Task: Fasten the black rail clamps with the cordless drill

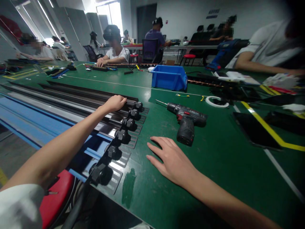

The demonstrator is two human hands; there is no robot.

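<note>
Long metal rails lie side by side on the green table, with black cable glands and slotted brackets at their near right ends. My left hand rests on the farther rails beside the glands, its fingers curled down; whatever it grips is hidden. Just right of the brackets, my right hand hovers low over or touches the tabletop, fingers spread and holding nothing. Beyond it a black cordless drill lies on its side, its bit pointing left.
A blue bin stands beyond the drill. To its right are a white ring and a dark flat panel. A red stool is below the table's near edge. Several people sit around, one at the far right.
</note>
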